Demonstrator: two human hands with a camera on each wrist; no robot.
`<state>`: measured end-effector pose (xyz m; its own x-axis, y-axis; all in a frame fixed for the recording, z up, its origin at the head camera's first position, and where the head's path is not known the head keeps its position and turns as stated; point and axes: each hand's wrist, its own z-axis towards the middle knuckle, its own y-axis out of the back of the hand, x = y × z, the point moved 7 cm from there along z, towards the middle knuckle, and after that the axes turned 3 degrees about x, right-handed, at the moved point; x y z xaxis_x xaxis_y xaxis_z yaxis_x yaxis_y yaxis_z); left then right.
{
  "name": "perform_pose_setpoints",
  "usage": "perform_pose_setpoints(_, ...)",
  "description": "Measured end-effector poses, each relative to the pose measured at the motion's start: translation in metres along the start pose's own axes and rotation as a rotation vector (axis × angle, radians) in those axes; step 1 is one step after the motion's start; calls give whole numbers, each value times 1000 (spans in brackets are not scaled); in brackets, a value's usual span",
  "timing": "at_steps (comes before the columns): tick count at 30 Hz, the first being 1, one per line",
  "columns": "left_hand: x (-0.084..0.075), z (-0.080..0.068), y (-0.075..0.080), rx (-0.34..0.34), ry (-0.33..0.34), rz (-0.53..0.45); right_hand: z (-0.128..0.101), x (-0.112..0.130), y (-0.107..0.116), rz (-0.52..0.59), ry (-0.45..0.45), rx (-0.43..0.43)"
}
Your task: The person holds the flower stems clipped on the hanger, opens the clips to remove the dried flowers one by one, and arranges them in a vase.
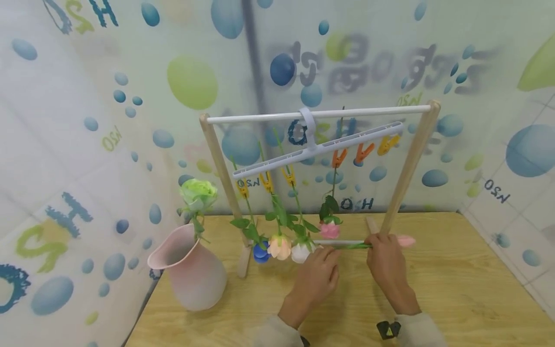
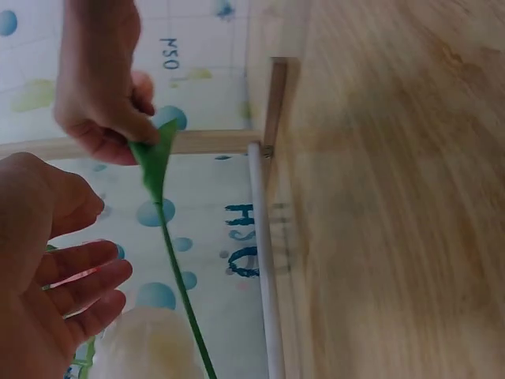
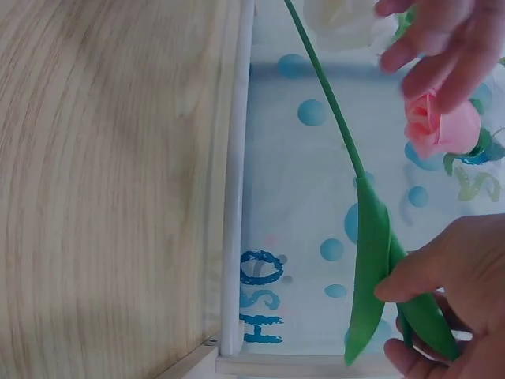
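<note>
My right hand (image 1: 387, 260) pinches the green leaf and stem of a pink tulip (image 1: 406, 240), which lies level just above the rack's low white rod (image 1: 342, 242). In the right wrist view, the thumb and fingers of that hand (image 3: 458, 288) close on the leaf (image 3: 371, 260). My left hand (image 1: 318, 274) hovers to the left by the free end of the stem with its fingers relaxed. In the left wrist view the left hand (image 2: 47, 292) holds nothing and sits beside the stem (image 2: 177, 276) without touching it.
A wooden rack (image 1: 412, 159) stands on the wooden table (image 1: 455, 289). Its white hanger (image 1: 318, 147) holds blue, peach, white and pink flowers head down on clips, and orange clips (image 1: 360, 154) hang free. A pink vase (image 1: 191, 270) with a green rose (image 1: 198, 193) stands at the left.
</note>
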<state>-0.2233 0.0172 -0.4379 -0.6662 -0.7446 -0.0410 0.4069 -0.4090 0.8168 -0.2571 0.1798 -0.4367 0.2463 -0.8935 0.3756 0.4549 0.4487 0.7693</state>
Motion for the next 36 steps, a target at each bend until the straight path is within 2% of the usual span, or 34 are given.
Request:
perform_pose_setpoints(3,-1,0,-9,13,2,13,-2,3,1,14,32,-23)
perform_pose_setpoints(8,-3,2,-14,1,16,15,-2,11,4,44,135,-71)
perform_pose_setpoints(16,-1,2,-20,41,84,-17,-1,24,11,109,287,-167)
perform_pose_setpoints(23,-3,7,-13,25,137,-62,-1,32,17,163,381,-228)
perform_pose_setpoints(29,-4,8,-2,-5,176,-123,-1,36,22,155,389,-252)
perform_pose_setpoints(33,-3,9,6,-7,232,-220,-4,38,28,122,385,-364)
perform_pose_setpoints(36,-1,10,16,-19,265,-285,-8,38,36,118,372,-534)
